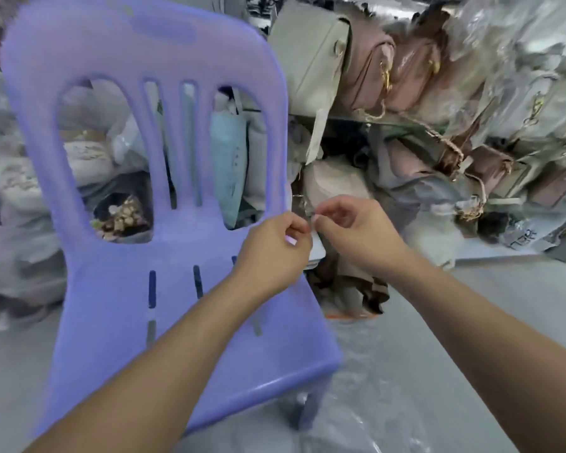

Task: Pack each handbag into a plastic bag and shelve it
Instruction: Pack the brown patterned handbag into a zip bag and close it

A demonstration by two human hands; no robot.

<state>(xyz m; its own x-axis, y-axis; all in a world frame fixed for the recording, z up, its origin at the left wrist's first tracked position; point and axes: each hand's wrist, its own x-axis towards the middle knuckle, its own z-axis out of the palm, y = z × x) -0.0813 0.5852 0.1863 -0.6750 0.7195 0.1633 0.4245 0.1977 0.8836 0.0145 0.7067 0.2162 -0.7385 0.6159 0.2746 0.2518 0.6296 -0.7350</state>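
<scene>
The 2 hands are held out in front, close together, just beside the right edge of a purple plastic chair [183, 230]. The left hand [275, 246] and the right hand [350, 230] each pinch, with thumb and forefinger, the top edge of a thin clear plastic bag [353, 407]; the other fingers are curled in. The bag is hard to make out (it is transparent and the view is blurred), but its film shows below the hands, down to the grey floor [487, 305]. The handbags are well apart from the hands, on the shelf [389, 121] at the right: 1 grey handbag [307, 53] with 2 pink handbags [373, 76] beside it, touching.
</scene>
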